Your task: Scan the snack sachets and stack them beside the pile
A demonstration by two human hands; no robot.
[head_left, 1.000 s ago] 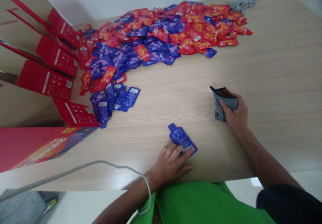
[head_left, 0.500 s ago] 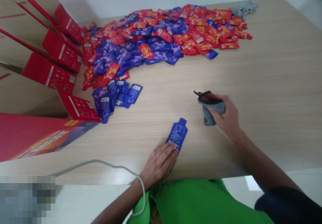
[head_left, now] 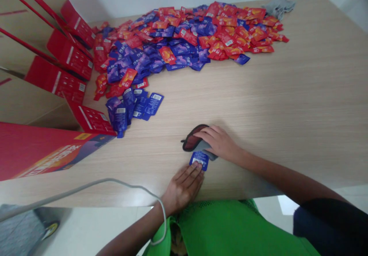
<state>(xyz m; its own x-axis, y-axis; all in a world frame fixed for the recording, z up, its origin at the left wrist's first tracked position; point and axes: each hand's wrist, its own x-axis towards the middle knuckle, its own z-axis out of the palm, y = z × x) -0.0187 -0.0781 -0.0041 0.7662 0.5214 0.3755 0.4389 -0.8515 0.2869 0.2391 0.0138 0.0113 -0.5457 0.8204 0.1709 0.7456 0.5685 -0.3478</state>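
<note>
A small blue pouch (head_left: 199,160) lies flat on the table near the front edge, its barcode end towards me. My left hand (head_left: 184,185) rests on that lower end, fingers stretched out and lying flat on it. My right hand (head_left: 220,143) is closed around a folded grey cloth (head_left: 204,147) with black edging, a dark red inner side and a small loop. The cloth is over the pouch's narrow top end and hides it.
Red-orange and blue pouches (head_left: 178,51) are heaped along the wall. Several blue pouches (head_left: 138,104) lie apart beside open red cartons (head_left: 51,148) on the left. A grey cable (head_left: 115,181) crosses the front edge over my left wrist. Another grey cloth (head_left: 278,7) lies at the back right.
My right hand has moved left and towards me with the grey cloth, from beside the blue pouch onto its top end. My left hand has stayed on the pouch.
</note>
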